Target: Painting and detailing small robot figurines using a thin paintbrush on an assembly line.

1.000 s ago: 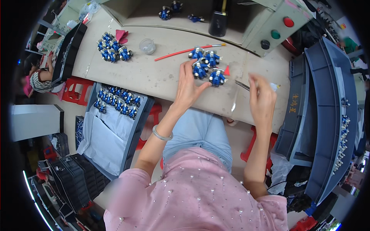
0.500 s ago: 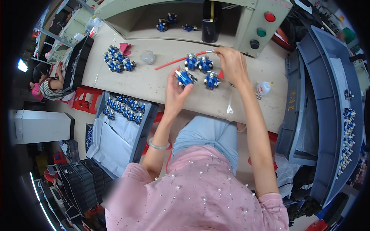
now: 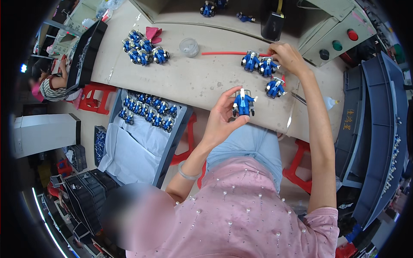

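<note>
My left hand [image 3: 223,118] holds a small toy figurine [image 3: 244,104] with a blue suit, a pale head and small dark wheels, thumb and fingers at its sides. It faces up at the table's front edge. My right hand [image 3: 287,56] is closed at the far-right end of a thin red-handled brush [image 3: 228,53] lying on the table; the fingertips partly hide that end. Two matching figurines, one [image 3: 250,61] beside another [image 3: 268,66], stand just below the brush. A third figurine [image 3: 275,87] sits nearer me, with a bit of red beside it.
More figurines [image 3: 140,56] cluster at the table's left, near a pink cloth [image 3: 153,34] and a clear cup [image 3: 189,47]. A lined crate [image 3: 174,142] of figurines stands at left. Tweezers [image 3: 298,98] and a white bottle [image 3: 331,102] lie right. Blue-grey bins [image 3: 374,112] stand far right.
The view has shifted and turned. My left hand has brought its figurine closer to me and turned it from tilted to upright. My right hand stays at the brush's end.
</note>
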`<state>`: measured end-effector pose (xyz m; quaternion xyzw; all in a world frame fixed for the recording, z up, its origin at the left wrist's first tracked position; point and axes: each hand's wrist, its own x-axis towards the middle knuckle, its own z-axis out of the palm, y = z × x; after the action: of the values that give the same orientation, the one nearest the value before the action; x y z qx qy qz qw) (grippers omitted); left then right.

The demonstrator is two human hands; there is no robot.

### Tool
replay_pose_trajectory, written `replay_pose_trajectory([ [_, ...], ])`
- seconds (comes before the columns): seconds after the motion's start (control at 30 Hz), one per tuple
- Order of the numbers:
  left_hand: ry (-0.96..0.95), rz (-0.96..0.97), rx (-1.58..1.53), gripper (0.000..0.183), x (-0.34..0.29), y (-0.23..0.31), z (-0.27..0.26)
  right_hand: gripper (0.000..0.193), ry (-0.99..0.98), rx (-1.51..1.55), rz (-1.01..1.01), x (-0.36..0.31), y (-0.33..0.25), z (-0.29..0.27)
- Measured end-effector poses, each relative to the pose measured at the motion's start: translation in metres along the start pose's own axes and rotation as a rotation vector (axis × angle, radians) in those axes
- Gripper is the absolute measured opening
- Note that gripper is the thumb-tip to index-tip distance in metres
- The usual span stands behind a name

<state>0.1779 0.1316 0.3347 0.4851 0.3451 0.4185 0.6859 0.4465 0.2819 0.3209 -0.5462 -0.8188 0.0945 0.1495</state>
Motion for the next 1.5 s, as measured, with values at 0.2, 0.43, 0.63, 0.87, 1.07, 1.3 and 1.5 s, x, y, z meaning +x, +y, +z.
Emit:
replay_pose_trajectory([
  [0.2,-0.022,-0.009,0.052,0.071,0.000,-0.007,0.008,0.014,0.072,-0.175,-0.033,-0.027,-0.008,-0.033],
  [0.43,-0.078,0.056,0.195,0.074,0.002,-0.011,0.034,0.014,0.301,-0.220,0.154,-0.081,-0.057,-0.079],
  [0.63,-0.118,0.091,0.348,0.073,0.002,-0.010,0.057,0.011,0.613,0.538,0.510,-0.165,-0.108,-0.079],
  [0.87,-0.231,0.180,0.641,0.074,0.003,-0.016,0.090,0.015,0.993,1.000,0.571,-0.225,-0.159,-0.037],
  [1.07,-0.203,0.210,0.641,0.072,0.006,-0.018,0.105,0.018,0.792,0.657,0.397,-0.233,-0.147,-0.029],
  [1.3,-0.174,0.202,0.689,0.068,0.004,-0.018,0.102,0.017,0.792,0.937,0.440,-0.223,-0.148,-0.031],
  [1.5,-0.112,0.266,0.670,0.064,0.008,-0.017,0.098,0.016,0.931,1.090,0.508,-0.222,-0.148,-0.034],
])
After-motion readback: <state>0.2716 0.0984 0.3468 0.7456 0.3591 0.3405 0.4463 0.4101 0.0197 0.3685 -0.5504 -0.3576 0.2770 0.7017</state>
